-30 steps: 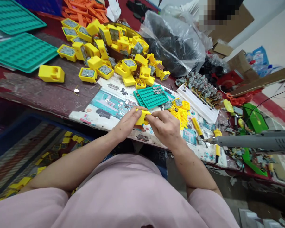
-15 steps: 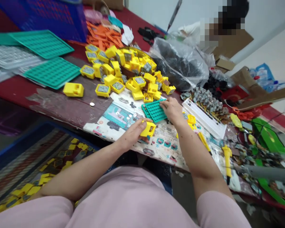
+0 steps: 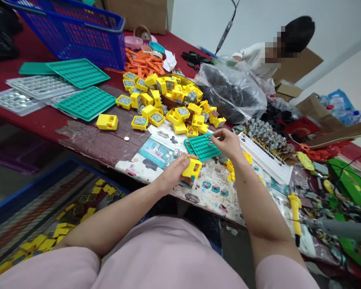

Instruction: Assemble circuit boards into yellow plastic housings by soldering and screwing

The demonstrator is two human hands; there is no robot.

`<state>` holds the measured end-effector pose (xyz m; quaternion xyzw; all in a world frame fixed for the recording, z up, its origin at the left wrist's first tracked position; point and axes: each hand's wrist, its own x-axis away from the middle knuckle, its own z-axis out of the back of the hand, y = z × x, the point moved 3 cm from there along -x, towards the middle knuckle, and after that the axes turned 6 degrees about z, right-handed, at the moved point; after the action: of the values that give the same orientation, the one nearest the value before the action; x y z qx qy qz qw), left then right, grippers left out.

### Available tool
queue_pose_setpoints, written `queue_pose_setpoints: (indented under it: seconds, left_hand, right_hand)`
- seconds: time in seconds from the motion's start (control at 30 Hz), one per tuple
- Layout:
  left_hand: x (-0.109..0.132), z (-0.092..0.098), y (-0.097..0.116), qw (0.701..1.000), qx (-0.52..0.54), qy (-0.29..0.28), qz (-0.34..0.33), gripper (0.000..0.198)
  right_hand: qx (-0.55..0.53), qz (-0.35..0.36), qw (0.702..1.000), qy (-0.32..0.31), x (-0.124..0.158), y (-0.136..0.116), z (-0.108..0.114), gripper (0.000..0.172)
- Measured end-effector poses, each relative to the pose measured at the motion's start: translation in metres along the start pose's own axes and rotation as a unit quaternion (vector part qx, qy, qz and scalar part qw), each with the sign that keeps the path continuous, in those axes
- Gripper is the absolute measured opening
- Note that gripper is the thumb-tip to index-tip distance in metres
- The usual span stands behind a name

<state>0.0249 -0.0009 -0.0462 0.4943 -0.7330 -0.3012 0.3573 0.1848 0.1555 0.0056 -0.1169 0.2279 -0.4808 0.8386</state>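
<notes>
My left hand [image 3: 175, 173] is closed around a yellow plastic casing [image 3: 192, 167], which is held just above the front part of the work surface. Its opening faces right. Over the right end of a small green tray with rows of pockets [image 3: 202, 147], my right hand [image 3: 228, 142] has thumb and fingers pinched together. Whatever is between those fingertips is too small to make out. A few small round pieces show at the tray's left end. Behind it lies a heap of yellow casings [image 3: 180, 112], many with grey faces. One more casing [image 3: 107, 122] lies apart at left.
Green trays [image 3: 86, 103] and a blue basket [image 3: 93, 44] stand at left. A white rack [image 3: 267, 158] and a yellow screwdriver-like tool [image 3: 295, 212] lie right. Below the table's front edge, a blue crate [image 3: 21, 196] holds more casings. A person [image 3: 258, 60] sits across.
The camera view has shifted, so the scene sits lower and further right. My right hand has lifted slightly off the green tray; my left hand keeps its hold on the yellow casing.
</notes>
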Motion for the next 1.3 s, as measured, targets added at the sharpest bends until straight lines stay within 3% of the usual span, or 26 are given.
queue_pose_setpoints:
  seconds: [0.1, 0.2, 0.33, 0.47, 0.63, 0.73, 0.83, 1.0, 1.17, 1.23, 1.3]
  left_hand:
    - [0.002, -0.002, 0.003, 1.000, 0.018, 0.016, -0.020, 0.061]
    - [0.003, -0.008, 0.004, 0.999, 0.027, 0.011, -0.024, 0.057]
    - [0.004, -0.018, -0.001, 1.000, 0.021, -0.002, -0.002, 0.053]
    - [0.003, -0.028, -0.009, 1.000, 0.008, -0.012, 0.009, 0.053]
    - [0.002, -0.037, -0.019, 0.999, -0.023, -0.030, 0.018, 0.055]
    - [0.003, -0.040, -0.024, 0.998, -0.043, -0.031, 0.018, 0.054]
    - [0.002, -0.040, -0.028, 0.998, -0.065, -0.018, -0.004, 0.056]
    - [0.000, -0.039, -0.035, 0.995, -0.088, 0.008, -0.047, 0.056]
    - [0.001, -0.042, -0.035, 0.992, -0.114, 0.028, -0.053, 0.053]
    - [0.001, -0.043, -0.034, 0.991, -0.119, 0.028, -0.059, 0.052]
    - [0.000, -0.044, -0.033, 0.993, -0.101, 0.026, -0.056, 0.051]
  right_hand:
    - [-0.158, -0.010, 0.987, 0.025, 0.029, -0.009, 0.010, 0.020]
    - [-0.319, -0.041, 0.945, 0.055, 0.066, -0.021, 0.017, 0.017]
    - [-0.362, -0.075, 0.926, 0.075, 0.113, -0.039, 0.022, 0.009]
    - [-0.338, -0.043, 0.934, 0.110, 0.144, -0.053, 0.023, 0.008]
    - [-0.123, 0.126, 0.968, 0.178, 0.157, -0.067, 0.026, 0.010]
    - [0.009, 0.196, 0.956, 0.216, 0.160, -0.070, 0.023, 0.011]
    - [0.074, 0.225, 0.945, 0.227, 0.163, -0.070, 0.020, 0.012]
    - [0.048, 0.196, 0.961, 0.189, 0.166, -0.069, 0.012, 0.013]
    - [0.088, 0.151, 0.963, 0.205, 0.170, -0.072, 0.004, 0.013]
    - [0.007, 0.099, 0.971, 0.218, 0.169, -0.067, 0.002, 0.006]
    - [-0.110, 0.036, 0.966, 0.232, 0.168, -0.060, 0.000, 0.012]
